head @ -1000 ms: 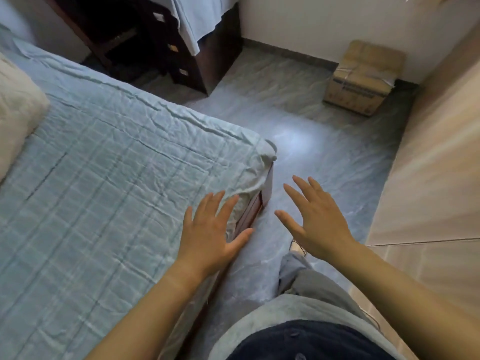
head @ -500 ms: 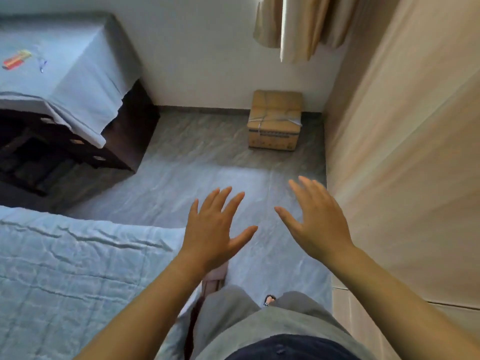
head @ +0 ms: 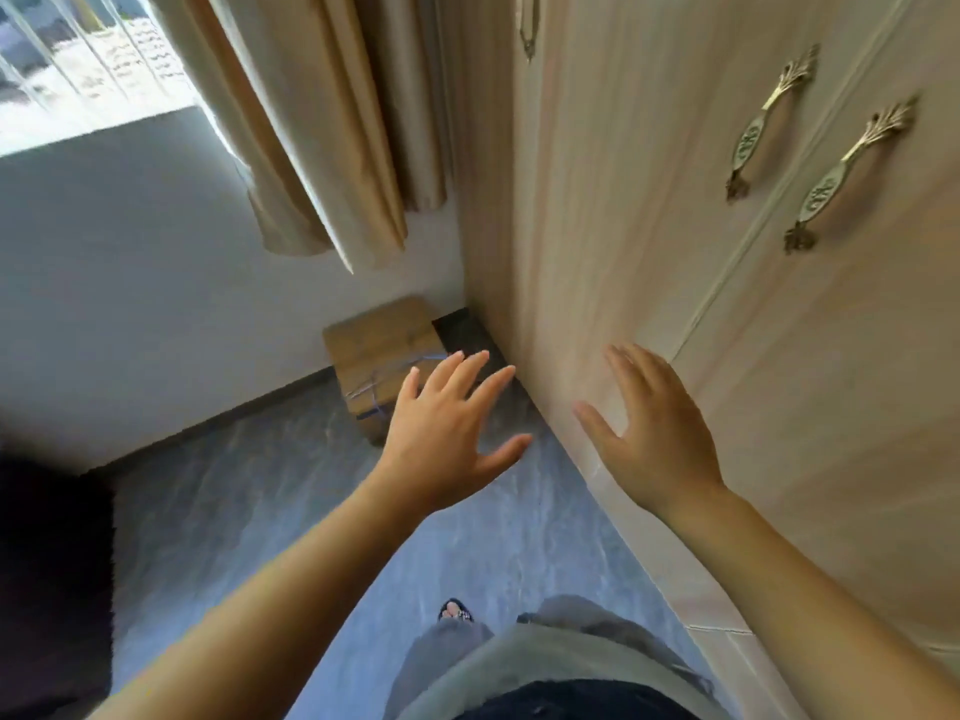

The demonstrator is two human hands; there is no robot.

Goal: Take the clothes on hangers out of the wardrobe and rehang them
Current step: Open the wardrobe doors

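The view has swung off the bed, now out of sight, and onto the wardrobe (head: 597, 200), so the person has turned toward the job. Both hands stay raised and hold nothing. The left hand (head: 441, 433) is spread wide above the grey floor (head: 260, 511). The right hand (head: 660, 433), fingers straight and apart, is in front of a lower part of the wardrobe front; with the blur it is hard to say whether the palm touches the wood. The wardrobe doors are closed. Two brass handles (head: 769, 122) sit side by side higher up on the right, well apart from either hand, and a third handle (head: 527, 23) shows at the top edge. No clothes on hangers can be seen; they are presumably behind those doors, so the task looks barely begun and a door must be opened first. A cardboard box (head: 379, 350) stands on the floor in the corner near the wardrobe's foot, shut and bound with cord, its contents hidden. A beige curtain (head: 322, 122) hangs above it.
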